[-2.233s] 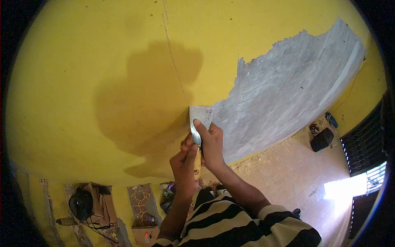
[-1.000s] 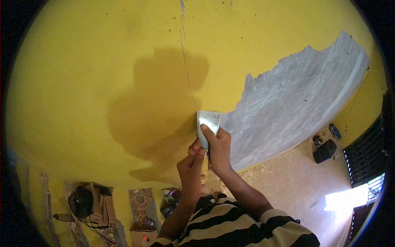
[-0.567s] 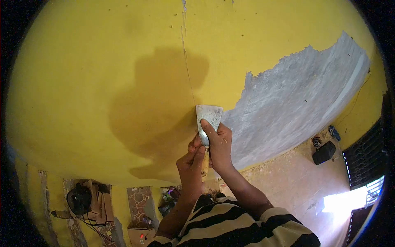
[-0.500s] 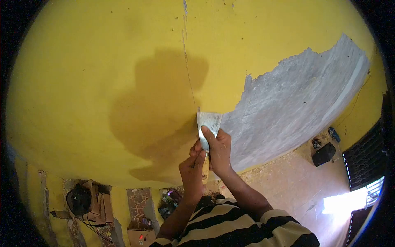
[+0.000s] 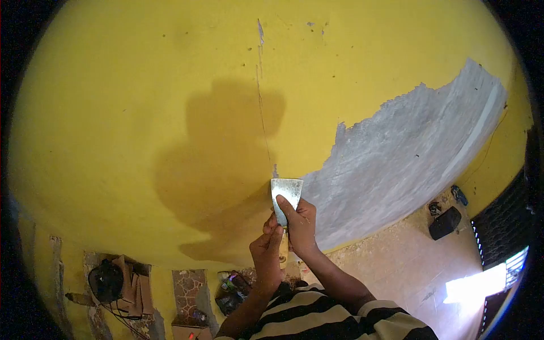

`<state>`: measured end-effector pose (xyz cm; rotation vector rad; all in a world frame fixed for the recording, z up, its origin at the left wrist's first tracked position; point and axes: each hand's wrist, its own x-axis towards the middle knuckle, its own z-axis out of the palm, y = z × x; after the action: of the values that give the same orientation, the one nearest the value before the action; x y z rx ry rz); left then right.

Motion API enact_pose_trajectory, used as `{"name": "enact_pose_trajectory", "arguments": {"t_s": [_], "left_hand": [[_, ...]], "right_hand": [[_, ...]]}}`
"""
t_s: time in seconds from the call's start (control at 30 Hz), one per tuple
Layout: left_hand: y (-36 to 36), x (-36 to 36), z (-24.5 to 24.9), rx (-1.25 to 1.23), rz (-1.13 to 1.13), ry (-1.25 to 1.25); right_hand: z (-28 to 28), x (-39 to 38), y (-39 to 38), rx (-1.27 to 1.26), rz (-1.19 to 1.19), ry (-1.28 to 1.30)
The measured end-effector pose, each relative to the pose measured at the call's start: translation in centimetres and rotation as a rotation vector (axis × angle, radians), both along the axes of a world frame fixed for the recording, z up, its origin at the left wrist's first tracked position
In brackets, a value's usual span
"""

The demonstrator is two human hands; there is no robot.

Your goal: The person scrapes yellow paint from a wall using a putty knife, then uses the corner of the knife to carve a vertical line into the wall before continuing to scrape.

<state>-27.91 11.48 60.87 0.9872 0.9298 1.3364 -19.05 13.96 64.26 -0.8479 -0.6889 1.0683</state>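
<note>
A paint scraper [image 5: 292, 188] with a broad metal blade and a yellow handle stands upright against the yellow wall [image 5: 141, 113]. My right hand [image 5: 301, 225] is closed on it, thumb pressed flat on the blade. Lower down, my left hand [image 5: 267, 255] wraps its fingers around the scraper near the handle. The blade's edge meets the wall just under a small bare spot [image 5: 275, 169], at the lower end of a thin vertical crack [image 5: 261, 107]. To the right spreads a large grey stripped patch [image 5: 385, 164] with a ragged upper border.
Below on the left are a black fan-like object [image 5: 106, 281] and cardboard [image 5: 135, 289]. Dark plastic bags [image 5: 229, 297] lie near my left forearm. A black box [image 5: 445, 223] stands on the tiled floor [image 5: 391, 266] at right, near a dark metal grille [image 5: 504, 218].
The view has tilted up, so wall and hands sit lower in the picture. The scraper has slid slightly down the wall, and more of the bare spot above its blade shows.
</note>
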Motion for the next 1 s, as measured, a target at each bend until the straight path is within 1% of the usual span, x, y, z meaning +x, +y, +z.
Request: {"name": "enact_pose_trajectory", "arguments": {"t_s": [0.03, 0.07, 0.17, 0.23, 0.27, 0.33, 0.37, 0.43, 0.47, 0.53, 0.6, 0.67, 0.77, 0.8, 0.83, 0.9, 0.93, 0.97, 1.0], "left_hand": [[-0.1, -0.3, -0.3, -0.019, -0.067, 0.007], [-0.2, -0.4, -0.5, -0.033, -0.061, 0.011], [0.0, -0.3, 1.1, -0.04, -0.087, -0.023], [0.2, -1.0, 1.4, -0.109, -0.158, 0.138], [0.1, -0.8, 1.3, -0.105, -0.155, 0.135], [-0.2, -0.4, 0.7, 0.009, -0.086, 0.125], [0.2, -0.3, 0.7, 0.011, -0.085, 0.126], [1.0, -0.1, 0.9, 0.068, 0.006, 0.108], [1.0, 0.2, 1.4, 0.057, 0.008, 0.111], [1.0, 0.9, 3.2, 0.029, -0.014, -0.085], [0.8, 0.5, 2.0, 0.01, -0.005, -0.059], [0.4, 0.4, 1.5, -0.006, 0.002, -0.032], [0.0, 0.6, 2.1, 0.049, 0.022, 0.012], [0.3, 0.6, 3.0, 0.03, -0.025, -0.04], [0.3, 0.5, 3.3, 0.011, -0.072, -0.093], [0.7, 0.5, 2.4, 0.026, -0.058, -0.093], [0.8, 0.5, 2.1, 0.045, -0.043, -0.096], [0.6, 0.4, 2.0, 0.05, -0.042, -0.101], [0.1, 0.1, 1.7, 0.017, -0.086, -0.05]], "right_hand": [[-0.3, 0.1, 0.1, -0.006, 0.004, 0.002], [-0.3, 0.3, 0.2, 0.015, 0.027, 0.007], [1.5, 0.5, 0.0, 0.038, 0.069, 0.014], [2.0, 0.4, 0.0, 0.038, 0.047, 0.05], [1.6, 0.4, 0.0, 0.042, 0.049, 0.047], [0.1, 0.3, 0.2, 0.007, -0.006, -0.015], [0.2, 0.5, 0.4, 0.008, -0.005, -0.014], [0.3, 0.8, 1.1, 0.045, -0.047, -0.117], [1.2, 0.8, 1.0, 0.024, -0.005, -0.035], [2.8, 0.7, 0.7, 0.037, 0.004, -0.011], [3.0, 0.6, 0.5, 0.063, 0.013, 0.009], [1.7, 0.5, 0.2, 0.015, -0.025, -0.06], [0.9, 0.6, 0.2, 0.005, -0.015, -0.089], [0.8, 0.9, 0.8, 0.038, -0.032, -0.158], [1.2, 0.9, 0.7, 0.029, -0.031, -0.156], [2.7, 0.7, 0.5, 0.057, 0.057, 0.065], [2.8, 0.8, 0.3, 0.053, 0.014, -0.025], [2.5, 0.8, 0.2, 0.058, 0.015, -0.03], [1.7, 0.7, 0.2, 0.062, 0.004, -0.03]]}}
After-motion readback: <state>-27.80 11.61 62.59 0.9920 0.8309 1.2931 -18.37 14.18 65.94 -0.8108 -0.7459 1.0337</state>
